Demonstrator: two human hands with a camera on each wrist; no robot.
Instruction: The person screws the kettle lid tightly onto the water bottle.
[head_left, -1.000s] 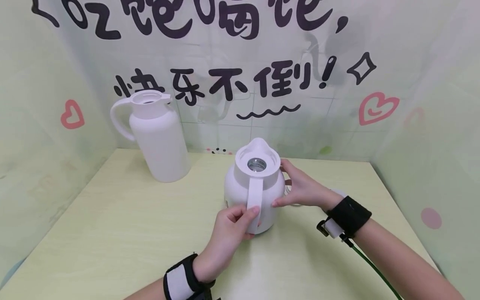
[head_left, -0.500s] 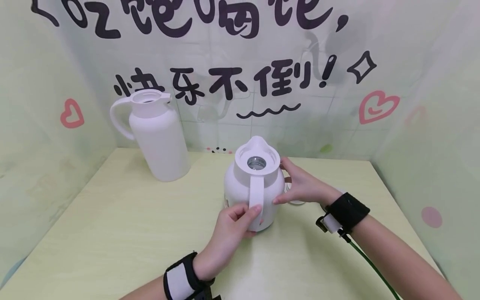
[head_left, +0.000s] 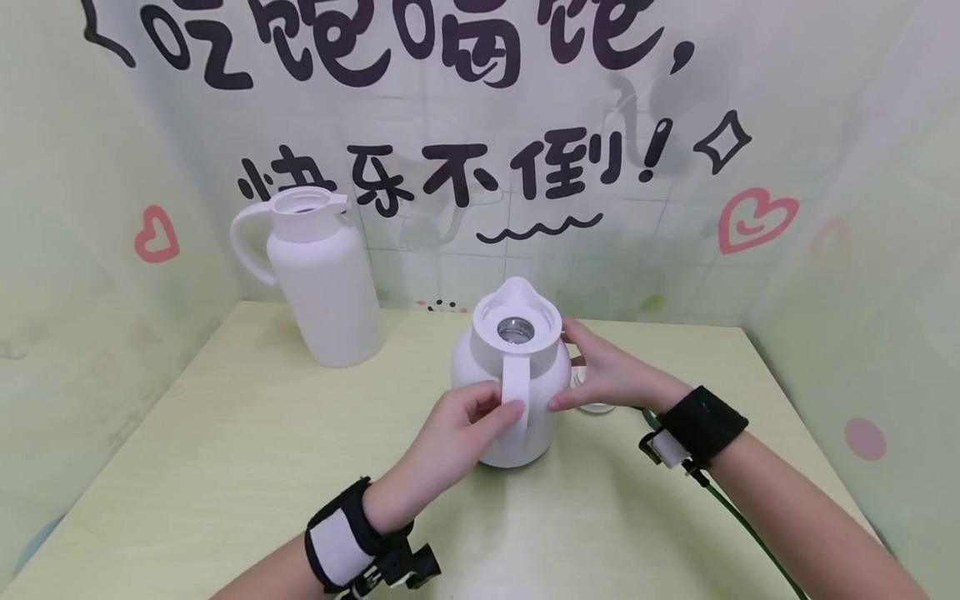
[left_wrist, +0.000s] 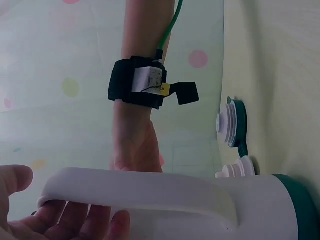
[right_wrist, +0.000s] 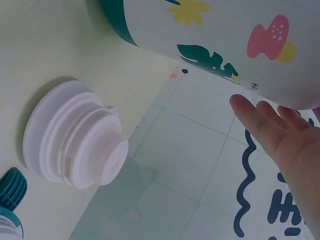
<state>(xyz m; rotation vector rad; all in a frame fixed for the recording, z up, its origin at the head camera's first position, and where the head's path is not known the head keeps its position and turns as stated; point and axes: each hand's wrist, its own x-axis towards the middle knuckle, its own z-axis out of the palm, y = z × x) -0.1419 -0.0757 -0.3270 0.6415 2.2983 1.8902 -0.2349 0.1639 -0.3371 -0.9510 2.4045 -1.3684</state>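
Observation:
A white thermos jug (head_left: 468, 367) stands upright without a lid, its metal-lined mouth facing up. It has a green base and printed shapes on its side. My left hand (head_left: 442, 437) is at the jug's handle (left_wrist: 140, 187), fingers hooked into it; the thumb appears apart from the handle in the left wrist view. Spread around the jug's right side is my right hand (head_left: 618, 371), its fingers fairly straight and touching or very near the body (right_wrist: 215, 30). Some right fingertips are hidden behind the jug.
A taller white jug (head_left: 326, 292) stands at the back left. A white stopper (right_wrist: 80, 135) lies right of the held jug, beside a green-rimmed lid (left_wrist: 237, 122). A printed curtain (head_left: 637, 275) backs the table (head_left: 225, 467).
My left hand has shifted slightly upward along the handle, and its wrist has moved left. The right hand stays at the jug's side. The head view has tilted slightly.

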